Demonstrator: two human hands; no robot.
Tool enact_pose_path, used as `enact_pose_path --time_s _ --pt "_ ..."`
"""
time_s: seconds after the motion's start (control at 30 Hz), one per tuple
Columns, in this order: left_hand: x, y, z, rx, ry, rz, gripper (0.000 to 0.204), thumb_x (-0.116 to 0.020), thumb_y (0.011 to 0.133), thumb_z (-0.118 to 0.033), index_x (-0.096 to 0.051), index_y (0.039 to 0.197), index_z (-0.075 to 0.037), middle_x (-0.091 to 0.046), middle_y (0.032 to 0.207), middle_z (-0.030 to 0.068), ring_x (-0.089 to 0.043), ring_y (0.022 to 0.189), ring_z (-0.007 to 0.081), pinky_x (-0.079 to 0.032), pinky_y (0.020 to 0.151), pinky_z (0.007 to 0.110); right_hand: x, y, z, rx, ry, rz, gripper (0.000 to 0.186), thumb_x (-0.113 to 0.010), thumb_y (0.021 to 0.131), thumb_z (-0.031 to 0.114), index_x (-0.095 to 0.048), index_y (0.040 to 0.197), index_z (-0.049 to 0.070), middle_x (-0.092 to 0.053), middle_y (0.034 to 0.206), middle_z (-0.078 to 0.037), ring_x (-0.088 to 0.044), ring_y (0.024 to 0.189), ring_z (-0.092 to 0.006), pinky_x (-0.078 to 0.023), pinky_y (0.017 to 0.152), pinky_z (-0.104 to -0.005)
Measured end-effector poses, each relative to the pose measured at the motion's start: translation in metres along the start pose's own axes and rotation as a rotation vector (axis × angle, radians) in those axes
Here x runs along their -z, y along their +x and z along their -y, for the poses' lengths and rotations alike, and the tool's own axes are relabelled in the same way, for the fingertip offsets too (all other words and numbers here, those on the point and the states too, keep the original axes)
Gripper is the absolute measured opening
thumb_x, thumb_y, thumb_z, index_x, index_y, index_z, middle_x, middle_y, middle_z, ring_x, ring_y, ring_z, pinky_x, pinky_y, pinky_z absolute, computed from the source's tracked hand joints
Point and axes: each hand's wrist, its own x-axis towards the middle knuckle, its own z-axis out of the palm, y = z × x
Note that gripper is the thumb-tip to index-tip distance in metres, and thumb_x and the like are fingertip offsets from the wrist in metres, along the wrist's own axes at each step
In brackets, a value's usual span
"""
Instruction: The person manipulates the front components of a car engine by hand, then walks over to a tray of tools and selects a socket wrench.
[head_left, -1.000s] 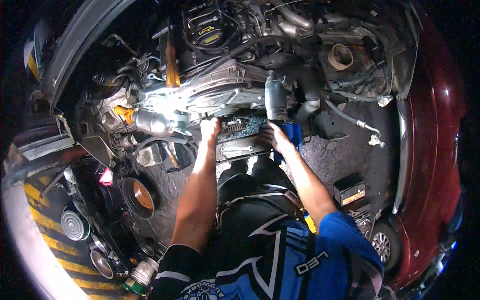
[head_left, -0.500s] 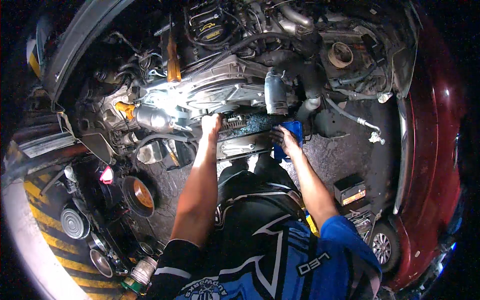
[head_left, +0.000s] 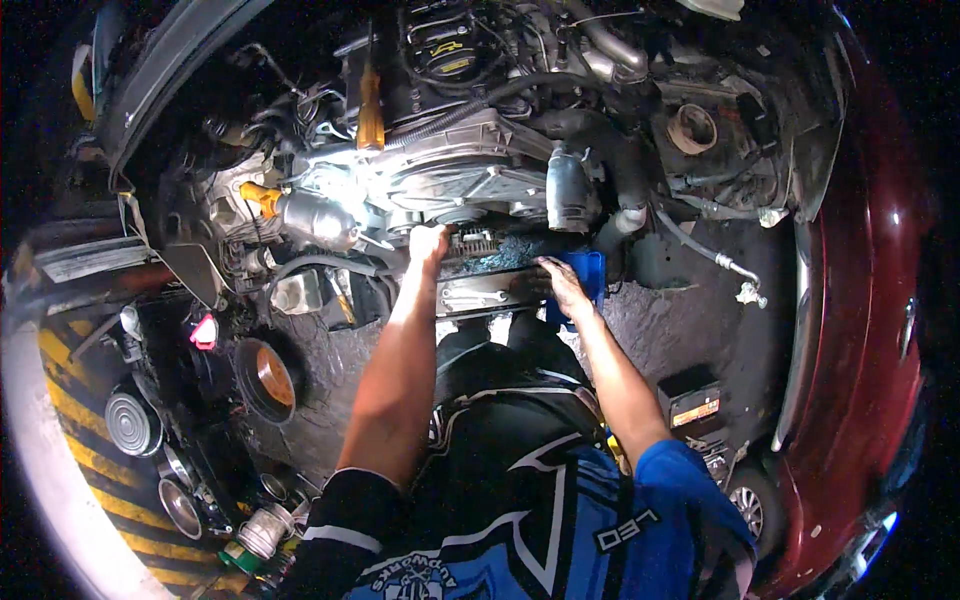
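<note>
I look down on an exposed car engine [head_left: 470, 170] with its metal front cover lit brightly. My left hand [head_left: 430, 243] reaches up and grips the lower edge of that cover beside a finned grey part [head_left: 480, 245]. My right hand [head_left: 562, 285] presses a blue cloth [head_left: 585, 275] against the dark, wet-looking patch just below the engine. A silver bracket [head_left: 485, 295] lies between my two hands. Both forearms rise from the lower edge over my blue and black shirt.
A red car body panel [head_left: 870, 300] curves down the right side. A silver cylinder [head_left: 568, 190] and hoses [head_left: 700, 245] sit right of the engine. Round metal parts [head_left: 130, 425], a dark pulley [head_left: 268, 375] and a yellow-black striped edge [head_left: 70, 400] lie at lower left.
The view has shifted slightly. My right hand with the blue cloth has slid a little along the engine's underside. My left hand stays in the same place.
</note>
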Motion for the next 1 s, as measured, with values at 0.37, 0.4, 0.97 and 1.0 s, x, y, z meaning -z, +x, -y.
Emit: enact_pose_path --time_s 0.37,0.4,0.97,1.0 --pt "-0.02 0.0 0.012 0.174 0.041 0.153 0.018 -0.056 0.074 -0.023 -0.064 0.061 -0.014 -0.062 0.06 0.0144 -0.06 0.051 0.031 -0.046 0.049 0.042 -0.009 -0.016 0.016 0.008 -0.064 0.04 0.03 -0.056 0.091 0.031 -0.06 0.108 0.006 -0.064 0.097 -0.004 -0.06 0.091 -0.0166 -0.047 0.08 -0.0316" --pt "-0.019 0.004 0.011 0.188 -0.048 0.189 0.017 -0.056 0.074 -0.022 -0.063 0.06 -0.014 -0.061 0.059 0.015 -0.059 0.049 0.032 -0.046 0.048 0.043 -0.005 -0.015 0.017 0.016 -0.069 0.039 0.03 -0.056 0.091 0.031 -0.06 0.108 0.006 -0.064 0.097 -0.004 -0.06 0.091 -0.0166 -0.047 0.08 -0.0316" --pt "-0.042 -0.019 0.068 0.607 0.083 0.198 0.032 -0.065 0.071 -0.035 -0.07 0.071 -0.004 -0.067 0.076 0.0197 -0.068 0.074 0.0333 -0.053 0.07 0.04 -0.125 -0.012 0.04 0.269 -0.537 0.182 0.081 -0.066 0.077 0.019 -0.025 0.144 0.003 -0.037 0.141 -0.022 -0.034 0.132 -0.0277 -0.027 0.108 -0.0336" --pt "-0.052 -0.002 0.045 0.732 -0.094 0.262 0.032 -0.065 0.071 -0.035 -0.07 0.07 -0.004 -0.067 0.073 0.0179 -0.067 0.07 0.0308 -0.053 0.066 0.039 -0.108 -0.007 0.031 0.223 -0.589 0.076 0.079 -0.066 0.077 0.017 -0.026 0.144 0.004 -0.041 0.138 -0.022 -0.037 0.129 -0.0282 -0.029 0.107 -0.0336"
